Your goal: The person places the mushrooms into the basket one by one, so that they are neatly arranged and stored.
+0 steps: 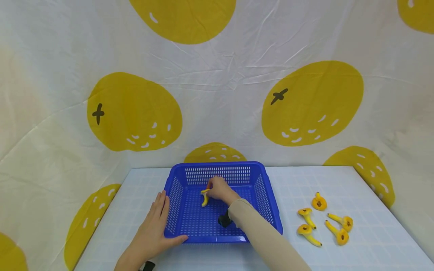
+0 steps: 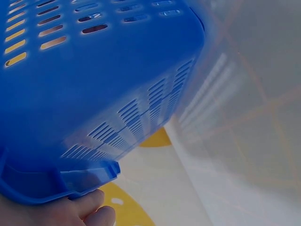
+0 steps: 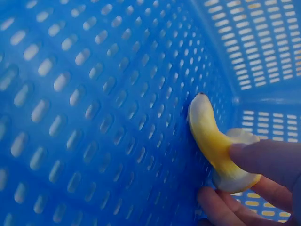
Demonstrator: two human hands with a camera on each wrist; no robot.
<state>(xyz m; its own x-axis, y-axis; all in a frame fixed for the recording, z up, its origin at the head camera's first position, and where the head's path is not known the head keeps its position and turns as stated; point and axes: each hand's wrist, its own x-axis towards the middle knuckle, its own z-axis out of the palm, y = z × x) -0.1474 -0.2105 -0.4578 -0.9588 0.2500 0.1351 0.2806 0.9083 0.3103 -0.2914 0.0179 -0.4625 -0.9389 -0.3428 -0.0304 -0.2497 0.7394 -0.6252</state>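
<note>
A blue plastic basket (image 1: 217, 239) with slotted walls stands at the middle of the table. Inside it, toward the back left, my right hand (image 1: 221, 188) pinches a yellow mushroom (image 1: 205, 200) low over the basket floor. The right wrist view shows the thumb on the curved stem of this mushroom (image 3: 207, 139), its dark tip pointing away from the hand; fingers hide part of the cap. My left hand (image 1: 152, 226) rests along the basket's left rim, fingers extended and thumb on the near rim. From below, the left wrist view shows its fingertips (image 2: 89, 207) at the rim.
Several yellow mushrooms (image 1: 306, 217) lie loosely grouped on the pale checked table (image 1: 366, 210) right of the basket. A white curtain (image 1: 223, 109) printed with big yellow fruit hangs behind the table and along its sides.
</note>
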